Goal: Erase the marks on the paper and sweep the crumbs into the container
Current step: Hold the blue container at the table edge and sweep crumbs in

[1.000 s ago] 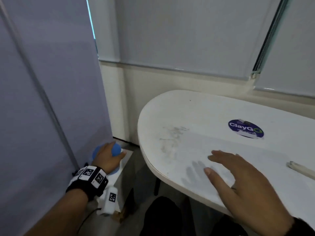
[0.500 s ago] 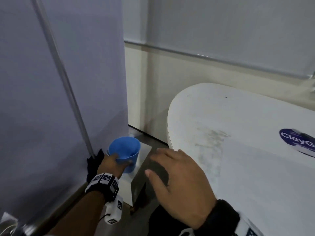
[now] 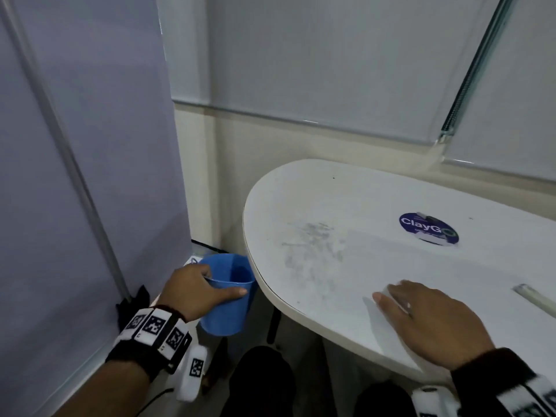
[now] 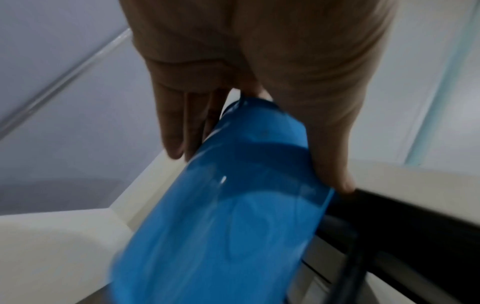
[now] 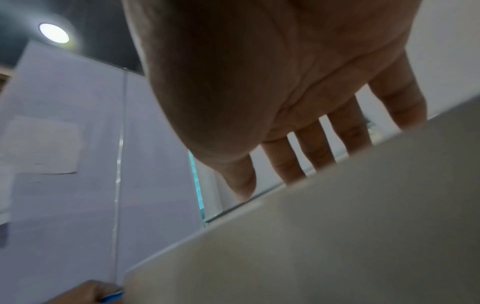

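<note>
My left hand (image 3: 195, 291) grips a blue plastic cup (image 3: 228, 296) by its rim, holding it just below the rounded left edge of the white table (image 3: 346, 200). In the left wrist view the thumb lies along one side of the blue cup (image 4: 233, 205) and the fingers along the other. A sheet of white paper (image 3: 451, 266) lies on the table. Grey smudges and fine crumbs (image 3: 313, 251) spread over the tabletop left of it. My right hand (image 3: 427, 317) lies flat on the paper near the front edge, fingers straight (image 5: 293, 156).
A round purple sticker (image 3: 428, 228) sits on the table at the back right. A pale stick-like object (image 3: 535, 299) lies at the right edge. A grey partition panel (image 3: 75, 176) stands close on the left. Window blinds hang behind the table.
My left hand has lifted the blue cup from the low stand up to the table's edge. My right hand has moved back onto the paper from off the table.
</note>
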